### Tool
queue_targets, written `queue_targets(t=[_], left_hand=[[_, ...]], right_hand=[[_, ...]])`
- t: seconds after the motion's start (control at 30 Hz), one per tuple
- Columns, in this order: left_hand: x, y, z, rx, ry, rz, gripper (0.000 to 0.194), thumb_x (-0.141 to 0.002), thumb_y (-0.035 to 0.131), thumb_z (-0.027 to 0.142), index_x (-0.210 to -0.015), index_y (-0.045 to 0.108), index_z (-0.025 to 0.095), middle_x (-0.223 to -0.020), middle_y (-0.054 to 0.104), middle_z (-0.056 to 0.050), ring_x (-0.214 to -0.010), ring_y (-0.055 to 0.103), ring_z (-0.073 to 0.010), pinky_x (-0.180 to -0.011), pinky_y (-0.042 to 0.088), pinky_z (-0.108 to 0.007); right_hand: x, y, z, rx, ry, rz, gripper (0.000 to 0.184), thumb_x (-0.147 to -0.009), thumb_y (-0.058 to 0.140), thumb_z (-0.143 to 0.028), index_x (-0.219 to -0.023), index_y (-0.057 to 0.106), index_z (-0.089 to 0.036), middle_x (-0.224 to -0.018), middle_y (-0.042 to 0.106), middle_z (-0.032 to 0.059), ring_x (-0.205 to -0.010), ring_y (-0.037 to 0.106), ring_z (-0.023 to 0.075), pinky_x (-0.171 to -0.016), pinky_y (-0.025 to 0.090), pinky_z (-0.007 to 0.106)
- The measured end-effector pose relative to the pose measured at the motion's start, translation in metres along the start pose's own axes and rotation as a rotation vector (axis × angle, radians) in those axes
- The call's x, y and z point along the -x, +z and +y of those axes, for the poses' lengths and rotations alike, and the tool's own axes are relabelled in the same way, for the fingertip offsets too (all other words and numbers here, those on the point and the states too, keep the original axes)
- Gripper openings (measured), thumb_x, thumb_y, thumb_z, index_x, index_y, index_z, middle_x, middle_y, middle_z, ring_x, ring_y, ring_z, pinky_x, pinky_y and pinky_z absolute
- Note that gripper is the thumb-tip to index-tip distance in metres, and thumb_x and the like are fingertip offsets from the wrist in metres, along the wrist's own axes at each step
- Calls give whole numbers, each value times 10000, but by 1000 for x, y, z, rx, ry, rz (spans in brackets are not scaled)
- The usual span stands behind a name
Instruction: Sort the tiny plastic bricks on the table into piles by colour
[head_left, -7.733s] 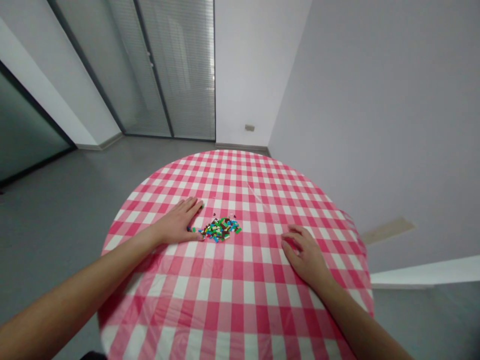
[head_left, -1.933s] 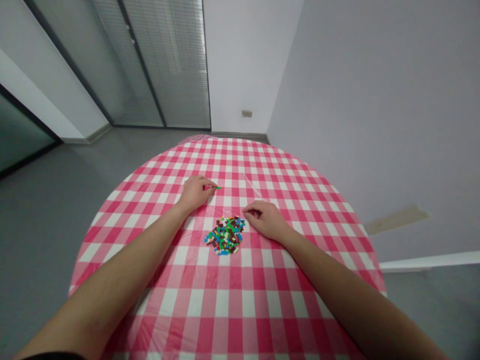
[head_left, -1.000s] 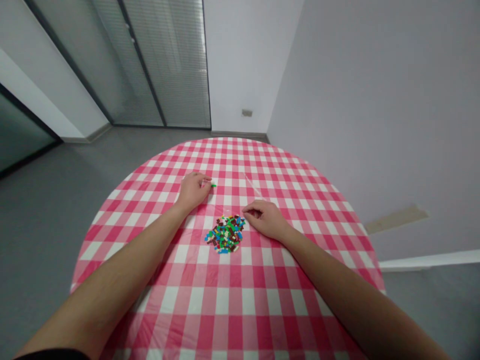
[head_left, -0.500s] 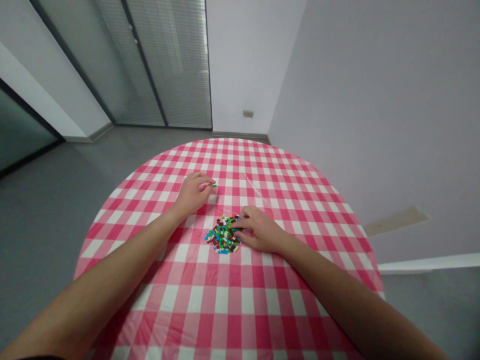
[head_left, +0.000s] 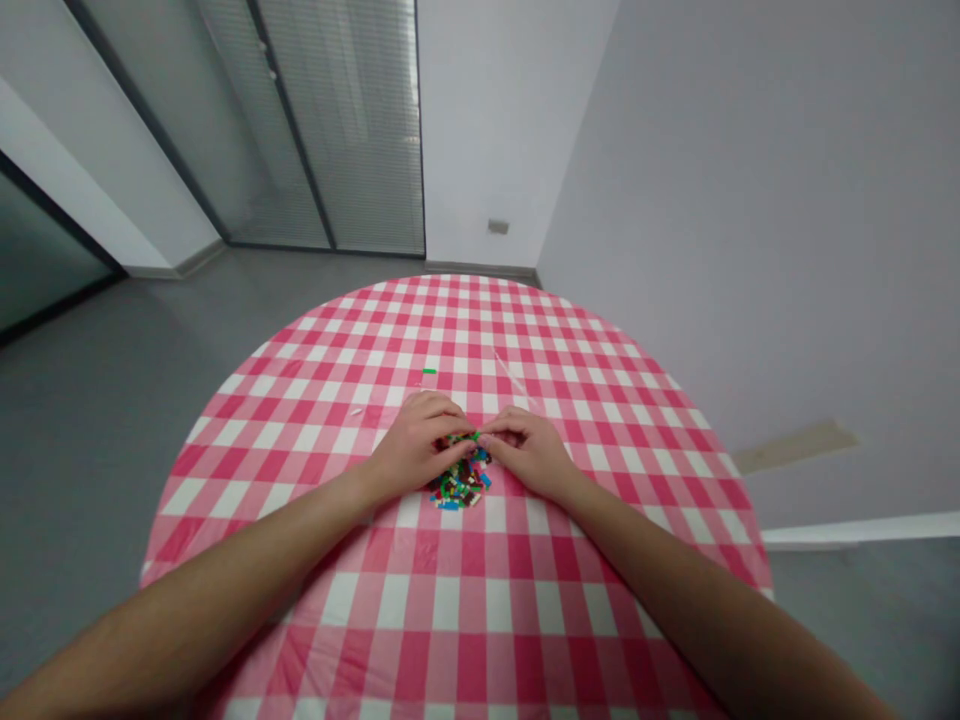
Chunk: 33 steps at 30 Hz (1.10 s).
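Observation:
A small heap of tiny toy building bricks (head_left: 457, 492), in green, blue, brown, white and other colours, lies on the checked tablecloth. Over its left and far side is my left hand (head_left: 420, 440), thumb and fingers closed together at the tips. My right hand (head_left: 531, 455) comes in from the right, its thumb and index finger pinched. The fingertips of both hands meet at a small green brick (head_left: 475, 436), partly covered by them. Beyond the hands, a single green brick (head_left: 429, 371) rests by itself on the cloth.
The round table has a red-and-white checked cloth (head_left: 450, 660) with creases. A small whitish piece (head_left: 356, 412) lies left of my left hand. Behind the table stand a glass partition with blinds (head_left: 345, 130) and a wall with a socket (head_left: 498, 227).
My left hand has let go of the lone green brick and come back toward me to the heap. My right hand has lifted slightly off the heap, and the fingertips now meet.

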<state>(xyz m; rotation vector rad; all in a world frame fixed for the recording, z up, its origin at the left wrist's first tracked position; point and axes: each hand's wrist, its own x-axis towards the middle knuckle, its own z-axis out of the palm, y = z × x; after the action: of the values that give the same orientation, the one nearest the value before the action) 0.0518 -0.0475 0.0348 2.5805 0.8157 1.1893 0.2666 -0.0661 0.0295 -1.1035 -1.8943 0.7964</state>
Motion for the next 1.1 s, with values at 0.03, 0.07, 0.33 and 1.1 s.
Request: queue_targets(t=[0.03, 0.07, 0.33, 1.1], left_hand=[[-1, 2, 0, -3, -2, 17, 107, -943, 680, 320, -914, 713, 223, -892, 728, -25, -871, 649, -188, -826, 488, -378], [-1, 4, -1, -8, -7, 35, 121, -947, 676, 327, -905, 713, 220, -882, 730, -23, -861, 648, -185, -820, 486, -374], [-1, 5, -2, -114, 5, 47, 129, -956, 642, 291, -866, 708, 227, -867, 760, -6, -847, 654, -183, -830, 477, -379], [5, -24, -81, -484, -483, -163, 248, -945, 569, 314, -983, 807, 256, -1019, 784, -53, -931, 655, -281, -867, 454, -436]], right_hand=[[0, 0, -1, -20, 26, 11, 131, -882, 682, -300, -872, 776, -209, -754, 667, 23, -639, 565, 134, -588, 440, 266], [-1, -1, -2, -36, 48, 20, 144, -880, 683, -313, -860, 777, -206, -746, 672, 22, -634, 564, 134, -584, 439, 265], [-3, 0, -2, -85, 132, 26, 215, -872, 676, -381, -851, 798, -204, -745, 722, 35, -642, 600, 146, -587, 454, 265], [-11, -14, 12, 68, 261, 143, 275, -809, 635, -417, -811, 779, -183, -731, 752, 66, -628, 632, 191, -571, 461, 293]])
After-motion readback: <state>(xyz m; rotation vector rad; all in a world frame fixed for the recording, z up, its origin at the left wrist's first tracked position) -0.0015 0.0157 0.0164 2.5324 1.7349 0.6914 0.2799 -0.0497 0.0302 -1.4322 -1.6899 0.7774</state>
